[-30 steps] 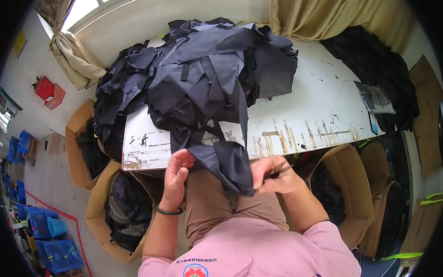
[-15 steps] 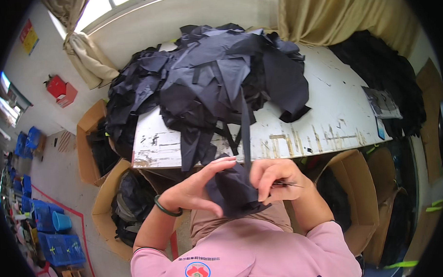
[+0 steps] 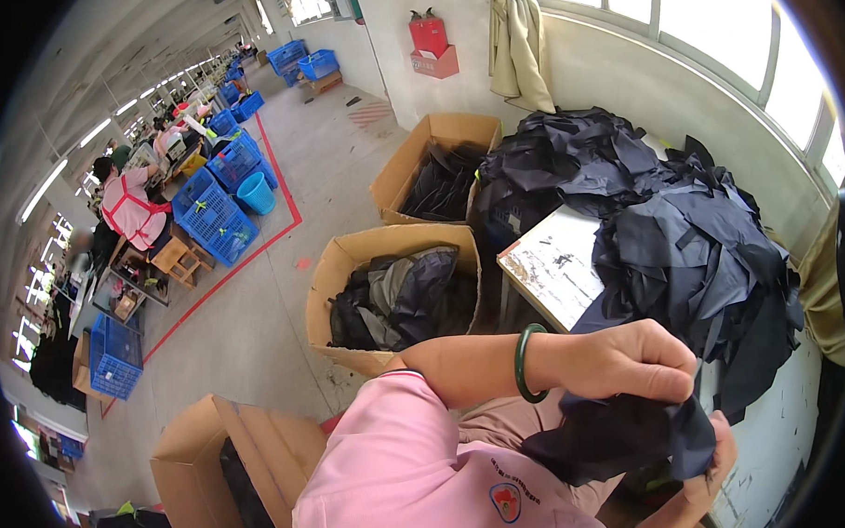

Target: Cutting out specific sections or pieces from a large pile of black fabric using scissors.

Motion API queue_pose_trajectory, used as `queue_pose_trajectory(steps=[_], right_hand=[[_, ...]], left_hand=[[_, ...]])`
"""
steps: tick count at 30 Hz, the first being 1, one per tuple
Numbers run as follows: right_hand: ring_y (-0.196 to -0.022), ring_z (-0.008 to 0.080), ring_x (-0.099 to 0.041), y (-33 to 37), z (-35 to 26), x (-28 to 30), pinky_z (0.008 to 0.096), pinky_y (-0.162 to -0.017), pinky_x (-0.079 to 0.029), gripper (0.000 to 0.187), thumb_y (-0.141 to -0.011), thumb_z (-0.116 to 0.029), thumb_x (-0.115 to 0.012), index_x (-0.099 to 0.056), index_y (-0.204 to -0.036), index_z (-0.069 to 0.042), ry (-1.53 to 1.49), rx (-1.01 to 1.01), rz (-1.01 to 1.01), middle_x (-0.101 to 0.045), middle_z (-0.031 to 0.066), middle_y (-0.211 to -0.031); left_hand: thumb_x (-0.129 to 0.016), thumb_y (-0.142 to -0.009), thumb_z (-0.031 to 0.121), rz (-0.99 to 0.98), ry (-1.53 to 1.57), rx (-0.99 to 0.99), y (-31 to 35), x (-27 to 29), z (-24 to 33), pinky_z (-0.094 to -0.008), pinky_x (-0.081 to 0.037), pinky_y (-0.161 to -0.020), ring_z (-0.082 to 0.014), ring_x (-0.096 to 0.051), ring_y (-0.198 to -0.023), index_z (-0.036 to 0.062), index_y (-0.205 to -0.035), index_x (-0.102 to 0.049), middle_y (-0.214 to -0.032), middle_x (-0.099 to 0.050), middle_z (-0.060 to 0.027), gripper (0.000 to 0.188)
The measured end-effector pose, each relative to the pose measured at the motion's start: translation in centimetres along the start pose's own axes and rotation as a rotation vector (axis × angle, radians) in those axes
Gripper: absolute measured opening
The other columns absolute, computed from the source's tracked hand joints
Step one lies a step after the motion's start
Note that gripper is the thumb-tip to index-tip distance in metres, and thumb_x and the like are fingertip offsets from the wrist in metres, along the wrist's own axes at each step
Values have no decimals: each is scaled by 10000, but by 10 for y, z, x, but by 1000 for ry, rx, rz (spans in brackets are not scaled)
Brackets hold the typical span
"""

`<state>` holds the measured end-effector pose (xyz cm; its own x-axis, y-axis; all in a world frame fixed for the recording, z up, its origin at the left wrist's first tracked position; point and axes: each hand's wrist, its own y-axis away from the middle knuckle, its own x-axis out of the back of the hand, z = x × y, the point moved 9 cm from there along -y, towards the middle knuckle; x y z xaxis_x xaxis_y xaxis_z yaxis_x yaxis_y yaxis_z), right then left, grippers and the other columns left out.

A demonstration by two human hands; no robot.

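My left hand [image 3: 635, 361], with a dark green bangle [image 3: 530, 364] on the wrist, is closed at the upper edge of a black cloth piece [image 3: 610, 441]. The cloth hangs in loose folds below it, over my lap. On the far side of the cloth, my right hand [image 3: 716, 460] grips its right edge, partly covered by the fabric. Beyond both hands, a big heap of dark cut cloth pieces [image 3: 692, 255] lies on a worn white table [image 3: 557, 264].
Left of the table stand a cardboard box of dark and grey fabric [image 3: 394, 237] and another with black pieces [image 3: 436, 124]. A further open carton [image 3: 192, 467] is at lower left. Blue crates [image 3: 214, 220] and a seated person [image 3: 132, 209] are across the aisle.
My view has swung to the left, bringing the aisle and boxes in. My left hand, spread around the cloth before, is now closed on it. The thin metal tool at my right hand no longer shows.
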<state>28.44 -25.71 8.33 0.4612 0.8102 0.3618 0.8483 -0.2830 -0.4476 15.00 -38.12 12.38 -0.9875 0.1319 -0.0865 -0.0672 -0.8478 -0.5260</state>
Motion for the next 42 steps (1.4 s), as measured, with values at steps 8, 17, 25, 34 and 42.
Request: queue_pose_trajectory(steps=[8, 17, 25, 34, 42], right_hand=[[-695, 162, -571, 78, 134, -43, 283, -623, -432, 347, -660, -7, -680, -585, -994, -12, -812, -428, 164, -608, 36, -864], [-735, 43, -591, 115, 192, -89, 177, -613, -438, 240, -788, -32, -616, -619, -1028, -32, -1100, -967, 330, -658, 10, -918], [-653, 25, -533, 98, 179, -74, 182, -544, -386, 93, -864, -79, -615, -601, -955, -94, -1134, -977, 566, -611, -36, -817], [-599, 0, -368, 69, 145, -29, 189, -551, -304, 187, -860, -91, -688, -537, -762, -40, -362, -467, 389, -441, -65, -708], [-580, 14, -336, 59, 130, -11, 201, -540, -293, 229, -834, -86, -722, -514, -752, -41, -445, -416, 384, -417, -63, -679]], left_hand=[[-399, -891, 670, 352, 1270, 348, 41, 17, -191, -360, -465, -961, -220, -623, -1060, 16, -1239, -553, -1190, -633, -138, 757], [-722, -694, 640, 264, 799, 657, 148, 5, -221, -376, -355, -1077, -226, -453, -1277, -27, -1421, -309, -1405, -442, -132, 1069], [-886, -628, 171, 46, 539, 609, 132, -5, -208, -336, -347, -1045, -208, -476, -1221, -53, -1384, -381, -1329, -514, -120, 936], [-512, -937, 136, 727, 496, 620, 109, 39, -192, -349, -476, -937, -239, -603, -1070, -47, -1241, -524, -1185, -607, -144, 355], [-514, -939, 97, 700, 22, 562, 102, 97, -154, -294, -422, -953, -165, -560, -1073, -24, -1264, -508, -1187, -595, -77, 347]])
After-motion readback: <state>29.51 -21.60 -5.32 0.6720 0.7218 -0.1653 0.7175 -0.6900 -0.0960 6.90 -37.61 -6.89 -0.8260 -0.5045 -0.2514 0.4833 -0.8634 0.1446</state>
